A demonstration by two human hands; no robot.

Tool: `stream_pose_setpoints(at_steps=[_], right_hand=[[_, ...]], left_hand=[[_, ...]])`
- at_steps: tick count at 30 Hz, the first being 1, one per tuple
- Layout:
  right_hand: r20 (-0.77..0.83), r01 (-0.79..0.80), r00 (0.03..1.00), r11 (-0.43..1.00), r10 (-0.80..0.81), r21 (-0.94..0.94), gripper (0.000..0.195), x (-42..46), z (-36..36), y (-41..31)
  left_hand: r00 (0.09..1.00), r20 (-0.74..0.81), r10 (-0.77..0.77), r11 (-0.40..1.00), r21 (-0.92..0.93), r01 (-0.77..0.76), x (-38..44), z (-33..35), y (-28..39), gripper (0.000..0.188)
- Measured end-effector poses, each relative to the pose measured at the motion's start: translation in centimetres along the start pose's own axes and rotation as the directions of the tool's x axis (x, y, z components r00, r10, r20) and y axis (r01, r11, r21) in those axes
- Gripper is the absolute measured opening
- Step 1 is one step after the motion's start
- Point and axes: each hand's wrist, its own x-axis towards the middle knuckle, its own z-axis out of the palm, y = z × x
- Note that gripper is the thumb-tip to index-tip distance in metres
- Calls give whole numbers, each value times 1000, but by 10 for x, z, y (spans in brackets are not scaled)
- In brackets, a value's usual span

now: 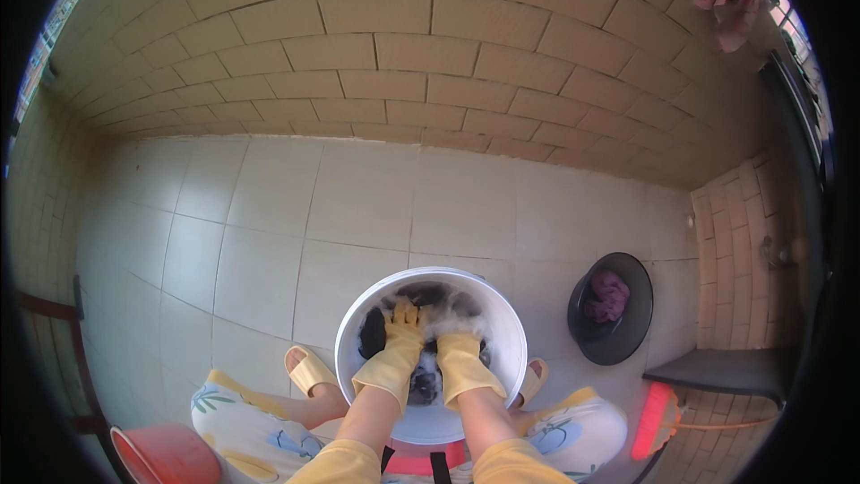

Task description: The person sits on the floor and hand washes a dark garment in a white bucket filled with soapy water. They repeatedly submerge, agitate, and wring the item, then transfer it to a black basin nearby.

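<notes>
A white basin (514, 323) stands in front of me between my feet. Inside it, dark cloth (373, 333) soaks in water with white suds (450, 316). Yellow rubber gloves cover both my hands. My left hand (402, 333) lies palm down in the left half of the basin, its fingers somewhat apart over the wet cloth. My right hand (463, 356) reaches into the right half; suds and water hide its fingers, so whatever they hold is out of sight. More dark cloth (423, 390) shows between my wrists.
A black basin (578, 336) with purple cloth (609, 296) sits to the right on the tiled floor (356, 202). At lower left is a red bucket (175, 457). A pink-bristled broom (652, 420) and a dark shelf-like surface (725, 373) are at lower right. A brick-patterned wall (403, 54) rises ahead.
</notes>
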Motion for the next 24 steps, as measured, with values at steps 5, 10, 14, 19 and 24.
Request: stream_pose_setpoints(at_steps=[5, 10, 14, 19, 24], right_hand=[[-313, -7, 945, 959, 99, 283, 33, 46, 102, 21], [-547, 6, 823, 960, 154, 279, 37, 36, 98, 6], [-219, 12, 975, 978, 35, 208, 34, 47, 75, 13], [-49, 62, 997, 981, -54, 185, 33, -2, -37, 33], [-448, 441, 894, 251, -34, 861, 17, -57, -53, 63]], left_hand=[[986, -48, 158, 984, -77, -161, 14, -19, 16, 55], [970, -44, 240, 962, -121, -244, 4, -55, 12, 51], [982, -51, 181, 972, -145, -186, -14, -70, 2, 47], [996, 68, 60, 905, -424, -26, -45, -108, -33, 47], [965, 140, -224, 183, -966, 183, -132, -163, -45, 49]])
